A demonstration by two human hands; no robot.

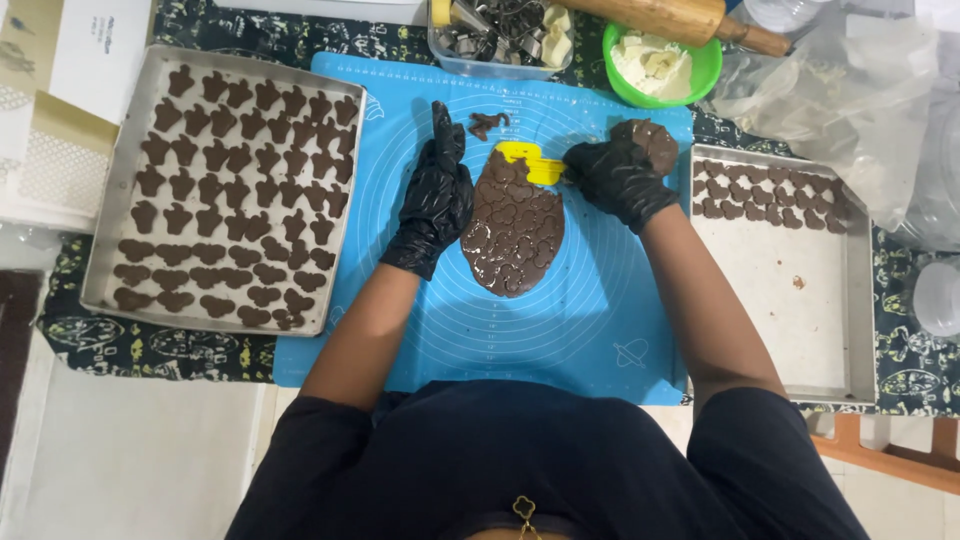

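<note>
The right hand (pixel 617 177), in a black glove, pinches a yellow cutter (pixel 533 161) at the top edge of the rolled brown dough (pixel 514 232), which lies mid-way on the blue mat (pixel 560 330) and is stamped all over with shapes. The left hand (pixel 434 196), gloved too, lies flat with fingers straight and together just beside the dough's left edge, holding nothing. A tray (pixel 118 190) of cut shapes sits to the left, a second tray (pixel 860 300) to the right, and a dough lump (pixel 652 141) behind the right hand.

From my seat the view is bright and evenly lit from above, with soft, short shadows. I see glare on the black gloves (pixel 437 200) and the glossy dough (pixel 512 235). Edges look slightly softer.
</note>
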